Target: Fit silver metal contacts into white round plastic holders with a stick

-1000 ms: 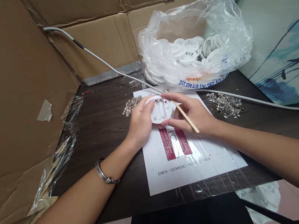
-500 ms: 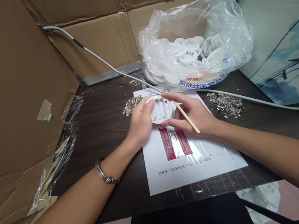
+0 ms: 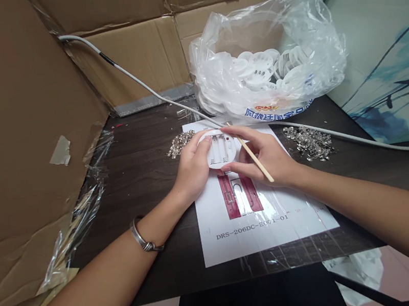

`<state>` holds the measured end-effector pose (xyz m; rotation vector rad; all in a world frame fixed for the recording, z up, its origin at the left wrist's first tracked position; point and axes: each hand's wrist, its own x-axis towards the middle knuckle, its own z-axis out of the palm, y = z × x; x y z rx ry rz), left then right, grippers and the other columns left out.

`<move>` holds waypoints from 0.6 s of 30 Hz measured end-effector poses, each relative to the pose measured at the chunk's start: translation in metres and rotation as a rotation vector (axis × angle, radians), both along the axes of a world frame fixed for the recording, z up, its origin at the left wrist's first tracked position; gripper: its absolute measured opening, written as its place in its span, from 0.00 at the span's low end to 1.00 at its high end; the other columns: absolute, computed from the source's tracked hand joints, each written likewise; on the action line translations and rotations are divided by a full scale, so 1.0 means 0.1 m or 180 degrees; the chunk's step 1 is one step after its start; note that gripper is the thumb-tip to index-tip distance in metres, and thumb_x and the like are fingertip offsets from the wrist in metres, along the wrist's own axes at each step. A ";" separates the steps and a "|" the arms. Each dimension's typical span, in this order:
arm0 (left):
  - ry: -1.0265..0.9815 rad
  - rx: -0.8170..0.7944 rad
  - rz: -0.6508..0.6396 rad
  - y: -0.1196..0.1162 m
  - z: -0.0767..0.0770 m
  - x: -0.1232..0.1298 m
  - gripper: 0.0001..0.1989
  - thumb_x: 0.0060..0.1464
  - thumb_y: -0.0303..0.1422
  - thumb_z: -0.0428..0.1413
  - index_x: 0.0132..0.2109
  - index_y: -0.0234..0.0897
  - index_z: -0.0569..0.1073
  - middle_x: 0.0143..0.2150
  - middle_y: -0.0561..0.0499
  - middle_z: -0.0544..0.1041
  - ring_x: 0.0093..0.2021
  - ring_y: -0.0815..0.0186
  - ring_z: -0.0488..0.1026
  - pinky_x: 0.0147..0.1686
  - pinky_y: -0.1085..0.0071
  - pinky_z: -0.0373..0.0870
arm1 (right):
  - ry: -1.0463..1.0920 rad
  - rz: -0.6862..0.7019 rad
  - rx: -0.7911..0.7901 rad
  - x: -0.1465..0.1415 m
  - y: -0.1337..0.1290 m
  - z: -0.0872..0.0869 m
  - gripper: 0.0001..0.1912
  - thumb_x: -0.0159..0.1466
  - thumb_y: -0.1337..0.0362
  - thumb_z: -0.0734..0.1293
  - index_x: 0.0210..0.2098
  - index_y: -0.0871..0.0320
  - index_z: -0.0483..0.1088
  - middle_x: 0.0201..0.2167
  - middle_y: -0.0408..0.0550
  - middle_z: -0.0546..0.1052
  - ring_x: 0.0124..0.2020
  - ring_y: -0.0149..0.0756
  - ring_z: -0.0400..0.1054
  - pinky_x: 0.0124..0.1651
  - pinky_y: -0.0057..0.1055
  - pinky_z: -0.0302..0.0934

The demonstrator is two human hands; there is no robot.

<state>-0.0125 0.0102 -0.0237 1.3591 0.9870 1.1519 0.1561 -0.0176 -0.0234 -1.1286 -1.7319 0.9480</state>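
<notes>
A round white plastic battery housing (image 3: 220, 149) with slots and small metal contacts is held between both hands, above a printed sheet (image 3: 219, 249). My left hand (image 3: 193, 167) grips its left side, thumb on the upper face. On the right, my right hand (image 3: 263, 156) steadies the rim with thumb and fingertip. A thin wooden stick (image 3: 255, 158) like a chopstick also rests in that hand, slanting across the fingers. Small metal contacts (image 3: 180, 144) lie heaped left of the sheet, and a heap of metal springs or clips (image 3: 308, 142) lies to the right.
Behind the sheet stands a clear plastic bag (image 3: 213, 84) full of round white parts. A grey cable (image 3: 143, 84) runs across the table (image 3: 147, 182). Cardboard walls (image 3: 141, 49) close off the left and back; a painted panel (image 3: 391, 56) stands at right.
The white housing has tilted very slightly in the hands. Otherwise both hands and the stick keep nearly the same place.
</notes>
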 end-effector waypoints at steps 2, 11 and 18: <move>-0.0030 0.0003 0.0001 0.00 0.00 0.00 0.10 0.58 0.33 0.51 0.40 0.37 0.76 0.38 0.49 0.77 0.38 0.66 0.74 0.36 0.73 0.70 | -0.0008 -0.0002 0.0015 0.00 0.00 0.00 0.38 0.52 0.54 0.76 0.59 0.56 0.65 0.41 0.49 0.78 0.29 0.33 0.70 0.31 0.33 0.65; -0.0267 -0.0476 -0.0297 -0.04 0.07 0.01 0.15 0.58 0.34 0.50 0.51 0.39 0.71 0.43 0.47 0.74 0.28 0.68 0.72 0.16 0.76 0.68 | 0.0248 -0.0190 -0.0082 -0.02 0.03 -0.05 0.34 0.53 0.61 0.75 0.57 0.57 0.67 0.30 0.43 0.77 0.22 0.30 0.68 0.27 0.32 0.65; -0.0244 -0.0642 -0.0509 -0.05 0.09 0.01 0.18 0.59 0.37 0.51 0.54 0.38 0.67 0.45 0.44 0.75 0.30 0.66 0.76 0.19 0.76 0.71 | 0.0913 -0.0468 0.0350 -0.05 0.03 -0.06 0.10 0.57 0.66 0.71 0.40 0.56 0.72 0.33 0.43 0.78 0.24 0.30 0.73 0.24 0.29 0.68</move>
